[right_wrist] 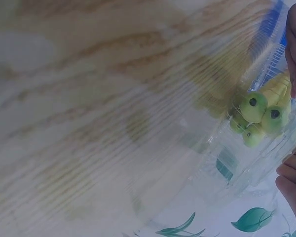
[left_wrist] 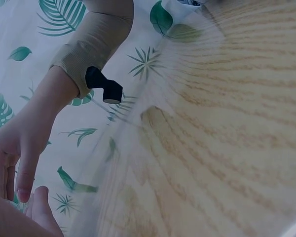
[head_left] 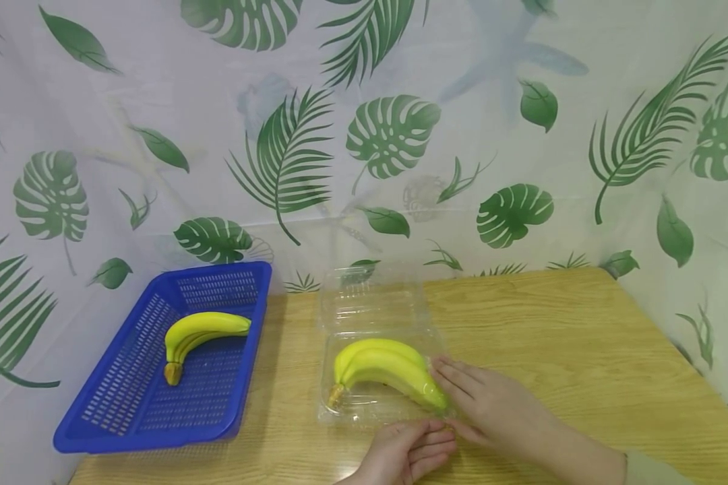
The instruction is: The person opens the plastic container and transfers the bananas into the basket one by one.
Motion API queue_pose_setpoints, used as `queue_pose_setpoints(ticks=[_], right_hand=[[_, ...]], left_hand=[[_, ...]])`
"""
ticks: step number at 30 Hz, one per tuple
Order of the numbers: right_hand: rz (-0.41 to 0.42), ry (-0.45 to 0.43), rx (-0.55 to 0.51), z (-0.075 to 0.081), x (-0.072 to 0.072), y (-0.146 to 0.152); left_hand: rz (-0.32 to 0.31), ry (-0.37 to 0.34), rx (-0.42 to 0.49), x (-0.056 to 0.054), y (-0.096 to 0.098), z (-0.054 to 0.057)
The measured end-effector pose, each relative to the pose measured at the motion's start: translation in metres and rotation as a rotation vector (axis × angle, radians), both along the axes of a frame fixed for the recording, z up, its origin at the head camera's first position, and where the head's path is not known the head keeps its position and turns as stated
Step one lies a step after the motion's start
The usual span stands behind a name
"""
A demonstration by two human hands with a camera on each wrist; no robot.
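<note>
A clear plastic clamshell box point(head_left: 371, 412) stands on the table with its lid point(head_left: 373, 306) raised at the back. Inside its base lies a bunch of yellow bananas point(head_left: 385, 364); their green tips point(right_wrist: 254, 106) show in the right wrist view. My right hand point(head_left: 497, 405) rests against the right side of the box, fingers fairly straight. At the front right corner, my left hand point(head_left: 405, 453) has its fingers loosely bent beside the box, and the fingertips of both hands nearly meet. Whether the left fingers touch the plastic is hard to tell.
To the left, a blue plastic basket point(head_left: 238, 404) holds another bunch of bananas point(head_left: 209, 325). The wooden table point(head_left: 522, 323) ends at a leaf-patterned cloth point(head_left: 449, 40) behind and at the sides.
</note>
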State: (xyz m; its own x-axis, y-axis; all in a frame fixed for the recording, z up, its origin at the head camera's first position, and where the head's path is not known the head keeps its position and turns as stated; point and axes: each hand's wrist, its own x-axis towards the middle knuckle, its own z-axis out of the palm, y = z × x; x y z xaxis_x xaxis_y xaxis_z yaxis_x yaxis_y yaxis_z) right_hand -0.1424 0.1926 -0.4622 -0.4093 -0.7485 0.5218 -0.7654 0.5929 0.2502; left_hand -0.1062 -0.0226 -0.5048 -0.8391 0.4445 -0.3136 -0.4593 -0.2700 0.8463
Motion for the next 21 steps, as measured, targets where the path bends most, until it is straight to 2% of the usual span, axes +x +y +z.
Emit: queue_pose_setpoints(ticks=[7,14,21], right_hand=[[0.006,0.056,0.026,-0.0009,-0.0012,-0.0012],[0.012,0.112,0.035,-0.0018,-0.0023,-0.0028],[0.031,0.199,0.043,-0.0043,-0.0060,-0.0033]], left_hand=[[0.012,0.012,-0.025,0.0009,0.0009,0.0003],[-0.005,0.029,-0.018,-0.0003,-0.0014,-0.0003],[0.028,0.023,-0.037,-0.0012,0.0020,-0.0020]])
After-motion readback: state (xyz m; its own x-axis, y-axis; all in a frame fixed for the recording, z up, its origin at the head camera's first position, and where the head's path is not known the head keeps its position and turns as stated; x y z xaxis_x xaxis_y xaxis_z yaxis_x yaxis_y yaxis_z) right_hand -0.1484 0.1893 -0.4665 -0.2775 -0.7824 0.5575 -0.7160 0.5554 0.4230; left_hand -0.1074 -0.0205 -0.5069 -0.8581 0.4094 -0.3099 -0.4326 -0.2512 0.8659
